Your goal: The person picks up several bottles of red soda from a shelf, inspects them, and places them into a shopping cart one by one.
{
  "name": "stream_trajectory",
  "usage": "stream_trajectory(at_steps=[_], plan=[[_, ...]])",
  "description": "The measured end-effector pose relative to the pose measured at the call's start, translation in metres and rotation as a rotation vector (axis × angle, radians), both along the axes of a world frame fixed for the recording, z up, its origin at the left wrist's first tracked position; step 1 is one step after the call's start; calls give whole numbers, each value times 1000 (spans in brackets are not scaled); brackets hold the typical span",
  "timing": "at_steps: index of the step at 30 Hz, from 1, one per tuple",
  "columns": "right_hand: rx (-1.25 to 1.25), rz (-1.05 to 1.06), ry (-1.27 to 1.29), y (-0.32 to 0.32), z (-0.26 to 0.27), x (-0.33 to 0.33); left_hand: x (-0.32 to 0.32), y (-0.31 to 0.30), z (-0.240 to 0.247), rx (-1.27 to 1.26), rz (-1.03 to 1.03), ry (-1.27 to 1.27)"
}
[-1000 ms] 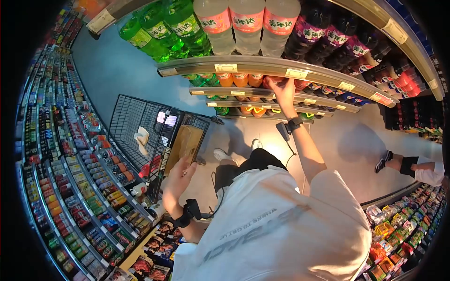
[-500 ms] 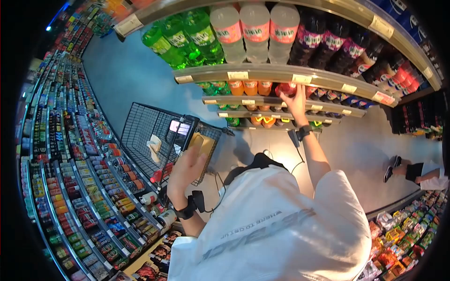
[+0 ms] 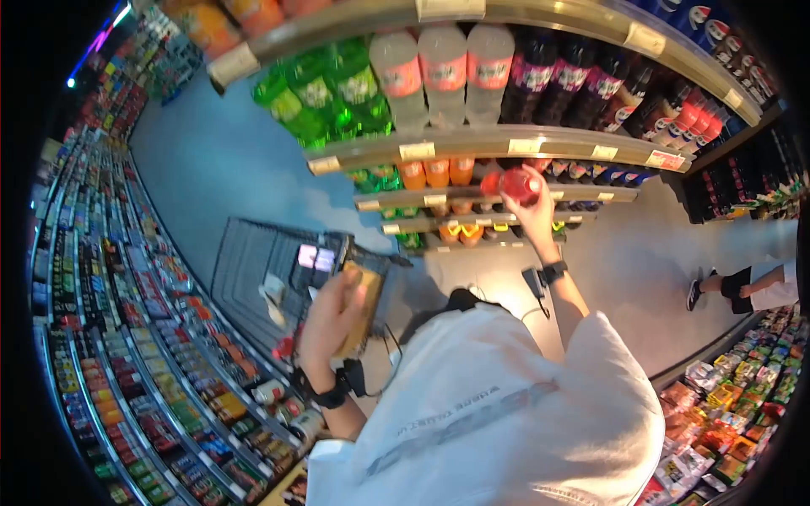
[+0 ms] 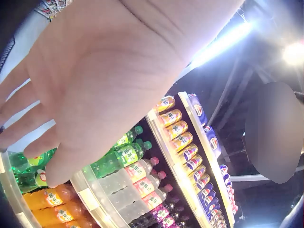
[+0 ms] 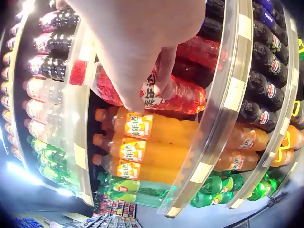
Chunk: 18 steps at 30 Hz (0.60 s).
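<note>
My right hand point(image 3: 535, 212) grips a bottle of red soda point(image 3: 519, 185) at the front of the shelf of orange and red drinks. In the right wrist view the thumb and fingers wrap round the red soda bottle point(image 5: 187, 97), whose red cap points away from the shelf lip. Orange soda bottles point(image 5: 161, 152) lie just beside it in that view. My left hand point(image 3: 332, 319) is raised by the handle end of a shopping cart point(image 3: 253, 226), holding nothing. Its fingers show straight and spread in the left wrist view, palm point(image 4: 104, 80) toward the camera.
A cardboard box point(image 3: 368, 295) and a lit screen point(image 3: 316, 256) are at the cart's handle end. Above my right hand juts a shelf edge point(image 3: 472, 142) bearing green, clear and dark bottles. Packed shelves point(image 3: 152, 337) line the left. Another person's legs point(image 3: 726, 291) show at right.
My right hand has drawn the red soda bottle out from between the shelves, toward me. The left hand stays raised near the cart. The head view has shifted somewhat.
</note>
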State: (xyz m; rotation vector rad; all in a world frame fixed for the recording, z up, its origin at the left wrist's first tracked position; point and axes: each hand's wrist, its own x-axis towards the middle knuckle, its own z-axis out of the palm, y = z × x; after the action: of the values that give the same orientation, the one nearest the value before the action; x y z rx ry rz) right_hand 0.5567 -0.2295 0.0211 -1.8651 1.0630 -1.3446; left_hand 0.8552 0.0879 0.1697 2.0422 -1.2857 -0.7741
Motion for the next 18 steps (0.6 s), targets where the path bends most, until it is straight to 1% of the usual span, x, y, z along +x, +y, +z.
stream_trajectory(at_steps=[1,2,4,6,7,8,9,12,14,15,18], plan=[[154,94,-209,-1,-6,1,-1,-6,-6,-84,-11,-46],[154,86,-230,4,3,-1,-3,-14,-11,-161,-26,-85],[206,131,-337,20,30,3,-15,-33,5,-140,-103,-57],[317,213,-412,37,54,4,-29,-47,13,-181,-159,-34],[352,264,-477,47,69,7,-42,-54,23,-190,-169,-4],[398,314,-490,54,80,8,-51,-61,30,-199,-171,25],[403,359,-525,61,88,10,-50,-67,20,-233,-225,46],[431,467,-638,83,125,22,-64,-86,23,-303,-316,56],[442,542,-705,95,140,31,-73,-95,22,-294,-323,64],[443,581,-731,99,144,33,-79,-99,26,-340,-315,78],[442,655,-752,99,160,36,-81,-101,42,-237,-358,408]])
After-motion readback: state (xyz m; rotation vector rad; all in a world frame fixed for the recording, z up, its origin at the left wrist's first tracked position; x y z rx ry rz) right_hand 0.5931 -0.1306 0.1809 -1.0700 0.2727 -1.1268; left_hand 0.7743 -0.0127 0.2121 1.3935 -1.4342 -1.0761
